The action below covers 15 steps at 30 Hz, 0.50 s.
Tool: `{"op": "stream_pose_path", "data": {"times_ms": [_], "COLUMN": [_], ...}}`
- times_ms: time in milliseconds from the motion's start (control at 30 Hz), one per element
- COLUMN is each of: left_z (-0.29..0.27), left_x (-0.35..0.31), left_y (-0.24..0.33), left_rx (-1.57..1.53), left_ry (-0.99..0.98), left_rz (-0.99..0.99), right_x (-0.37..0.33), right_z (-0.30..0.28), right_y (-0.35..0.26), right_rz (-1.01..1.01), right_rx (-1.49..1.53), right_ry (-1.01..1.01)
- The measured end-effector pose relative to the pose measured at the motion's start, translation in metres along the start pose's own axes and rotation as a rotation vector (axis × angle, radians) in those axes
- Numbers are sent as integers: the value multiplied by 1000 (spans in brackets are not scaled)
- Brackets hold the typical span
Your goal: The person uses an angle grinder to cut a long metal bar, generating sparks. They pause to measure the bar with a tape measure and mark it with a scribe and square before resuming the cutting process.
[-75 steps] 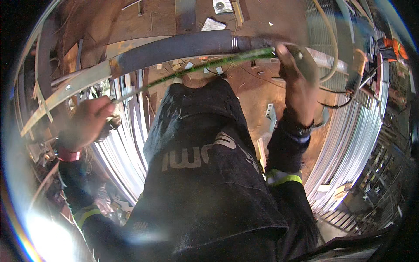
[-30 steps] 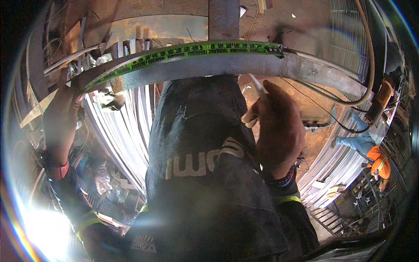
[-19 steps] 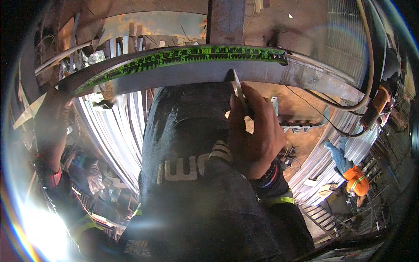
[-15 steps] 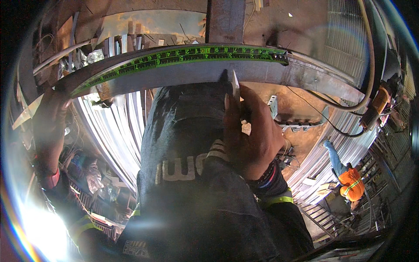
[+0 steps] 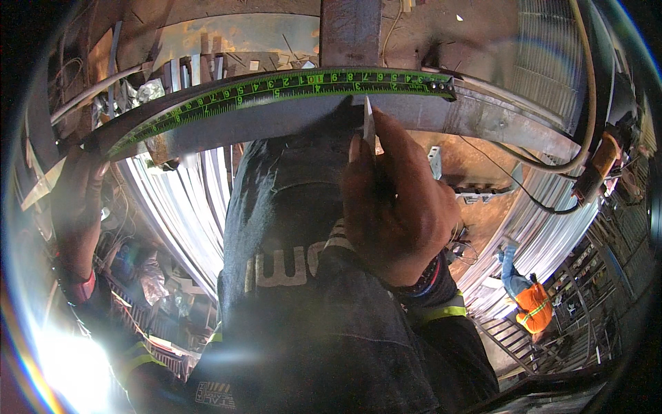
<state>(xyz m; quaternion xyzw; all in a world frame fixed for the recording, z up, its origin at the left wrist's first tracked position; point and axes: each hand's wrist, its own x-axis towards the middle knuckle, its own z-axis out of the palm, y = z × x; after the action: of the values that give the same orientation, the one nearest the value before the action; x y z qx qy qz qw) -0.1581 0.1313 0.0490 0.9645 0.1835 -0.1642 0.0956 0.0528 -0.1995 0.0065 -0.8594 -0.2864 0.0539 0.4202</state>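
Nearest the viewer, dark, worn cloth with a faded pale print is seen spread over the wearer's body, and dark sleeves are edged with a yellow-green band. The hands are held well apart. By the right hand, a thin, pale, pointed marker is pinched between thumb and fingers, its tip set right by the near edge of a tape measure; whether the two touch cannot be told. The left hand is placed at the tape's left end, dim and blurred, so how tightly its fingers are closed cannot be told. The tape, a green ribbon with black markings, is laid lengthwise along a smooth, dull grey metal bar, its hooked end towards the right. Beyond the bar, a flat dark beam is seen leading away across a brown, stained floor. Long, shiny metal strips are stacked at left and right, and a tan hose is looped at right. Farther off, at lower right, a co-worker in an orange vest is seen bent beside the right-hand strips.
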Motion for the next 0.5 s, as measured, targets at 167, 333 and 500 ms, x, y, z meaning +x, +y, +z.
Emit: {"op": "stream_pose_path", "data": {"times_ms": [167, 333, 500], "left_z": [0, -1, 0], "left_x": [-1, 0, 0], "left_y": [-1, -1, 0], "left_rx": [-3, -7, -13], "left_ry": [0, -3, -6], "left_rz": [-1, 6, 13], "right_x": [4, 7, 11], "right_z": [-7, -9, -11], "right_y": [-6, -9, -12], "right_rz": [26, 84, 141], "right_rx": [-45, -28, -10], "right_ry": [-64, -93, -122]}}
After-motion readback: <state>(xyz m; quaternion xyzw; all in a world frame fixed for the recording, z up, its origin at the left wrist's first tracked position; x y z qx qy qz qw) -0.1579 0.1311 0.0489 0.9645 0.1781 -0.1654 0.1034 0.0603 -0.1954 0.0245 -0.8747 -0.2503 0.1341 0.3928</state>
